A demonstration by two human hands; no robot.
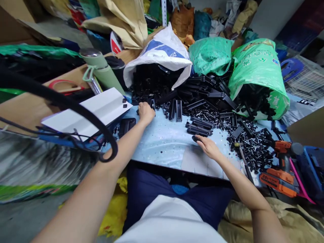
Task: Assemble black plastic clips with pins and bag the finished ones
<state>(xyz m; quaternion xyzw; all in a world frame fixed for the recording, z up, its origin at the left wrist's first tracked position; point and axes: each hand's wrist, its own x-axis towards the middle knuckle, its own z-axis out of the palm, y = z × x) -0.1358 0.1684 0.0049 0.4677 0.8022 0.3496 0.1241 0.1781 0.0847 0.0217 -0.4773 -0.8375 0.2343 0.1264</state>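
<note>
My left hand [146, 113] is at the near edge of a heap of small black parts [144, 82], in front of a white sack's mouth. Its fingers are curled down among dark pieces, and what they grip is hidden. Between the thumb and fingers of my right hand [208, 147] is a small black plastic piece [195, 138] with a rounded end. Just beyond that hand lies a short stack of long black plastic bars [199, 126]. Two more black bars [176, 110] lie side by side between the hands, farther back.
A white sack [162, 47] and a green sack [258, 67] spill black parts. Loose screws [253, 148], a hammer [244, 162] and an orange cordless drill [280, 168] lie right. Left are a white board [88, 113], a green bottle [106, 71] and a blurred black cable [76, 108].
</note>
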